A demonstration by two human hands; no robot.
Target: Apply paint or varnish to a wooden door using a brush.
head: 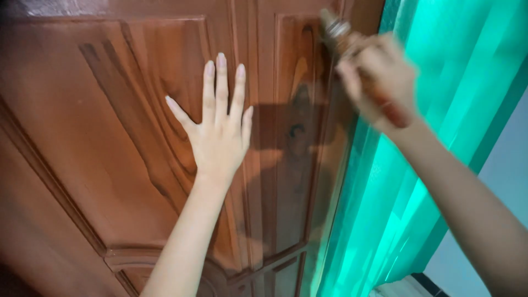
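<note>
Two bare hands work at a reddish-brown wooden door (110, 137), its glossy varnished face cut into raised panels with curved mouldings and dark streaks of grain. The left hand (220, 137) lies flat against the door's middle panel, palm on the wood, fingers straight and slightly spread, the thumb angled out to the side; it holds nothing. The right hand (379, 82), blurred, is up near the door's right edge with its fingers curled tight around a paintbrush (352, 60), a slim thing with a reddish-brown handle showing below the fist and a pale metal band near the tip, which points up and left against the top of the narrow right-hand panel; the bristles are too blurred to make out. Shadows of both hands fall on the shiny wood. Just beside the door's edge hangs a thin, bright green curtain (440, 110) in soft vertical folds, with a pale wall (506, 165) behind it.
</note>
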